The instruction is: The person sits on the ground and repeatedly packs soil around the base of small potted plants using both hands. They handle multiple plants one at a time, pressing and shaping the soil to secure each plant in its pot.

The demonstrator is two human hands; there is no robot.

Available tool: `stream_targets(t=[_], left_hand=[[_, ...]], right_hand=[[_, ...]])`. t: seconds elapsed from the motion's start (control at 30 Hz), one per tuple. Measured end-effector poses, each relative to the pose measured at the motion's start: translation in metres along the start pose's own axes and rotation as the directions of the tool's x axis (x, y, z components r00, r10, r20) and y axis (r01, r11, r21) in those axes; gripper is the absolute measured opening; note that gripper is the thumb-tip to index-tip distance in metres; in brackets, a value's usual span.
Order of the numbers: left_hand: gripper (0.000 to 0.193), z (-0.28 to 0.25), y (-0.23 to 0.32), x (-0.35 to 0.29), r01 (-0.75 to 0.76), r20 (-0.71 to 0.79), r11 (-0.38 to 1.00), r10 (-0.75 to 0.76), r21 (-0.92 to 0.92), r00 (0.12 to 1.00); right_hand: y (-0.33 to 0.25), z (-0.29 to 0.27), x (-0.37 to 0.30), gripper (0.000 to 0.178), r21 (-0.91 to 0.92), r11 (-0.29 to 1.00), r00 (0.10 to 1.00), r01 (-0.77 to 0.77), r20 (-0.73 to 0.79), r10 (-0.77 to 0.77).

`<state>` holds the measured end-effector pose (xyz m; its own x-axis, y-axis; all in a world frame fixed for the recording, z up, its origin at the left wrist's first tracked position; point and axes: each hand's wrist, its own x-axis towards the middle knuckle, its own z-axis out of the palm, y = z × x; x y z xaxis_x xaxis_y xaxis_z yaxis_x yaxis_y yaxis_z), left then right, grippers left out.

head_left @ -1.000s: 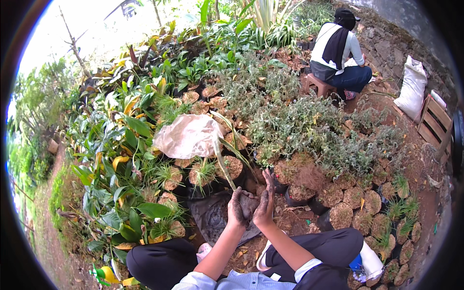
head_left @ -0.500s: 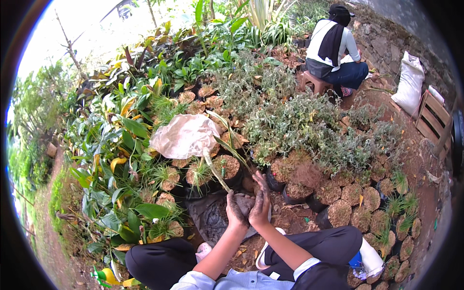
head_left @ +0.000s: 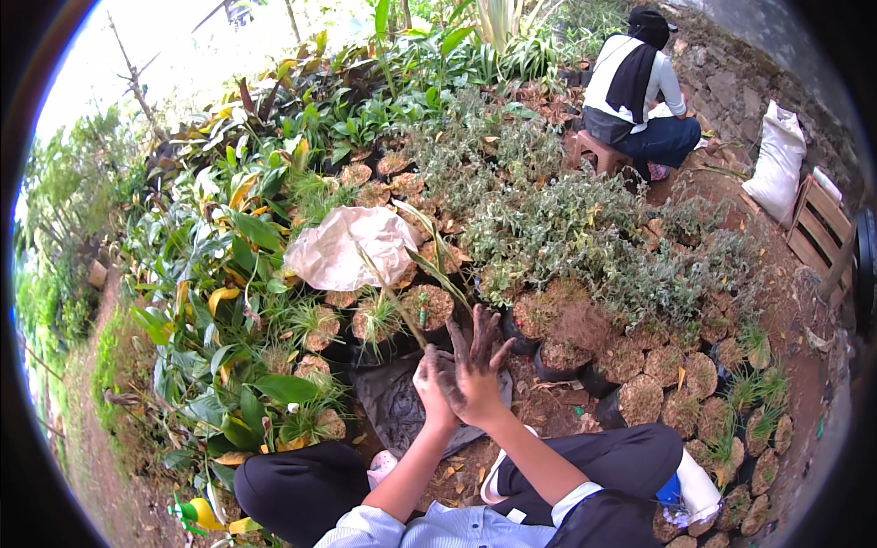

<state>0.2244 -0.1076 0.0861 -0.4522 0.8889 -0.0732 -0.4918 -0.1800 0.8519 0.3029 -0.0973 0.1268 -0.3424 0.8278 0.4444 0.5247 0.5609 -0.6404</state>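
My left hand (head_left: 433,391) is closed around the foot of a long, narrow, pale-green plant stem (head_left: 388,290), which slants up and away to the left. My right hand (head_left: 479,373), dark with soil, presses its palm edge against the left hand with its fingers spread apart. Whatever is at the stem's foot is hidden between the hands. Beneath them a dark plastic sheet (head_left: 388,402) lies on the ground. Just beyond, a crumpled whitish plastic bag (head_left: 343,247) rests on the pots, beside a long green leaf (head_left: 437,271).
Soil-filled black pots (head_left: 639,402) crowd the right side; grey-green bushy plants (head_left: 585,228) fill the middle. Broad-leaved plants (head_left: 260,365) stand on the left. At the back right a person (head_left: 635,91) sits on a stool (head_left: 598,153), near a white sack (head_left: 776,160) and wooden crate (head_left: 818,228).
My hands, cupped around a dark clump at the stem's foot before, now overlap. My right hand has risen and spread its fingers. The stem's upper end has swung up and left.
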Motion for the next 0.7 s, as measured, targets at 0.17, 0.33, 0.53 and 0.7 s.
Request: stream_targets(t=[0.17, 0.33, 0.53, 0.7], left_hand=[[0.037, -0.008, -0.009, 0.004, 0.075, -0.076, 0.997, -0.076, -0.021, 0.994], [0.041, 0.002, 0.006, 0.007, 0.107, -0.101, 0.98, -0.125, -0.166, 0.987], [0.049, 0.022, -0.004, -0.017, -0.108, 0.112, 0.844, 0.194, -0.525, 0.975], [0.07, 0.012, -0.007, -0.017, -0.38, 0.262, 0.78, 0.553, -0.498, 0.791]], right_hand=[[0.002, -0.001, 0.001, 0.085, 0.314, 0.945, 0.98, -0.092, 0.198, 0.03], [0.032, -0.017, 0.016, 0.082, 0.384, 0.912, 0.989, -0.145, 0.018, 0.149], [0.004, 0.016, -0.008, 0.087, 0.005, 0.995, 0.988, 0.096, 0.122, -0.096], [-0.011, 0.02, -0.014, 0.092, 0.16, 0.975, 0.952, 0.156, 0.239, -0.191]])
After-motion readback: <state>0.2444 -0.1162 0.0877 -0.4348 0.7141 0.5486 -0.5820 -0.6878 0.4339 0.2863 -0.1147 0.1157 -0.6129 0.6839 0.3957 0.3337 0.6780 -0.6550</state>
